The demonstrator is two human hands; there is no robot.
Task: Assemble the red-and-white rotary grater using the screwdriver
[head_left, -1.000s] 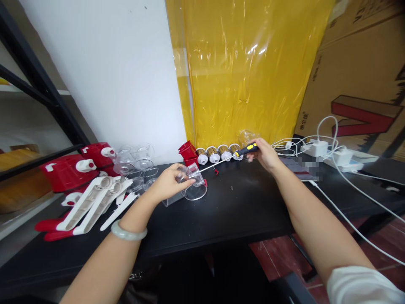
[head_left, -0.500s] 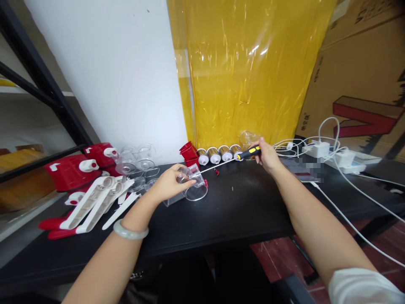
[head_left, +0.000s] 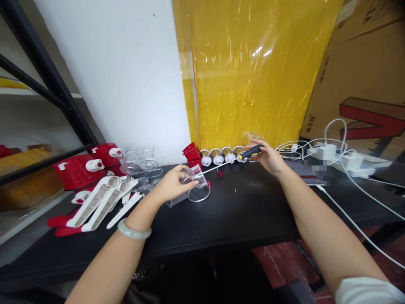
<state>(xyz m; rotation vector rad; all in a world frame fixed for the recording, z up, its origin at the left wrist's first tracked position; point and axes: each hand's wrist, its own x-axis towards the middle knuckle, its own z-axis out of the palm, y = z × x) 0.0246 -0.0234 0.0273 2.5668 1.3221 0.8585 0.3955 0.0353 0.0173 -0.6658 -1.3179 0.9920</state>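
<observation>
My left hand (head_left: 173, 185) is closed around a clear plastic container (head_left: 200, 194), with the thumb lying across its near side. The container rests on the black table (head_left: 240, 219), and a small red piece (head_left: 209, 184) sits at its right side. A long screwdriver (head_left: 251, 152) with a black and yellow handle slants down leftward, its shaft end meeting the container's upper part. My right hand (head_left: 271, 158) has the handle's end between its fingers, which are loosely spread around it. Just beyond the shaft lies a small red part (head_left: 220, 173) on the table.
Left of my hands are white and red handles (head_left: 98, 207), red housings (head_left: 79, 171) and several clear cups (head_left: 141, 158). Red parts (head_left: 192, 154) and a row of gold-and-white cylinders (head_left: 217, 156) stand at the back. Right: a tablet (head_left: 300, 172), white cables and chargers (head_left: 352, 160).
The fingers of my right hand have loosened and spread on the screwdriver handle. My left hand keeps hold of the container. The whole view has shifted slightly.
</observation>
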